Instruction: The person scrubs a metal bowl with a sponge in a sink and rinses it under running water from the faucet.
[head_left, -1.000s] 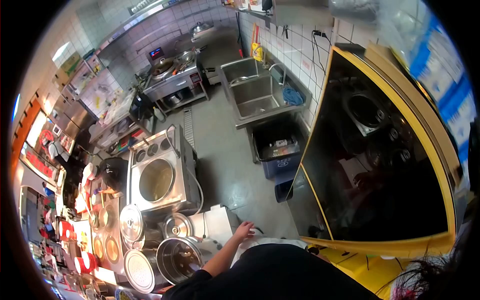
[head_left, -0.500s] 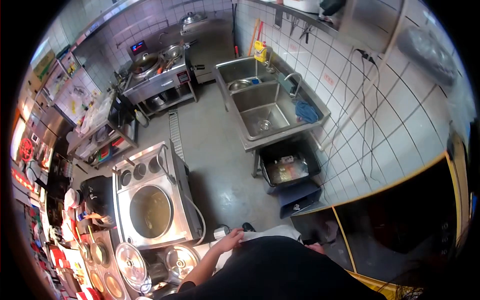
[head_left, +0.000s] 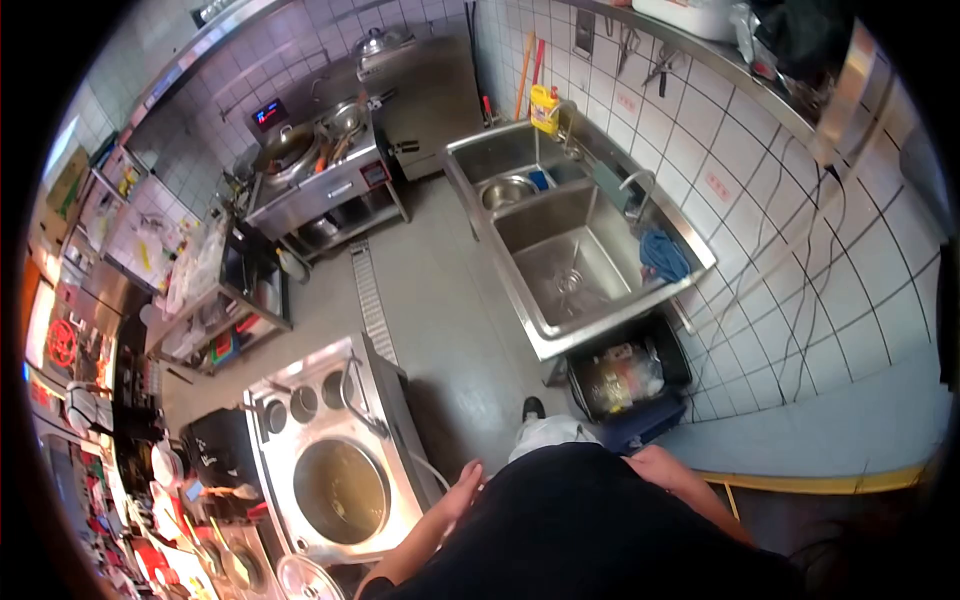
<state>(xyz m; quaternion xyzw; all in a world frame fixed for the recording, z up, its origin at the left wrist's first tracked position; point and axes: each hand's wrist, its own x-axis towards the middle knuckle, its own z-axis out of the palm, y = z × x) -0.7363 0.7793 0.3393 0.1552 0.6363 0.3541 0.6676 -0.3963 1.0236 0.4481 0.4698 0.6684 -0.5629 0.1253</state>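
My left hand (head_left: 464,491) hangs at my left side near the steel boiling cooker (head_left: 408,478), holding nothing, its fingers stretched out. My right hand (head_left: 652,466) is low at my right side, partly hidden by my dark shirt; its fingers are not plain to see. Ahead on the right stands a steel double-basin sink (head_left: 545,262). A blue cloth (head_left: 663,256) lies on its right rim and a metal bowl (head_left: 507,192) sits in its far basin. Cloudy liquid fills the cooker's big round pot (head_left: 342,490).
Below the sink is a black bin (head_left: 628,375) with rubbish. A wok stove (head_left: 320,180) stands at the back beside a steel cabinet (head_left: 428,110). A drain grate (head_left: 370,305) crosses the floor. At left, a person in black (head_left: 222,455) is beside the cooker.
I have moved forward, so the sink and bin look closer. A shoe now shows ahead of me. My left hand has lowered, and more of my right hand and forearm shows.
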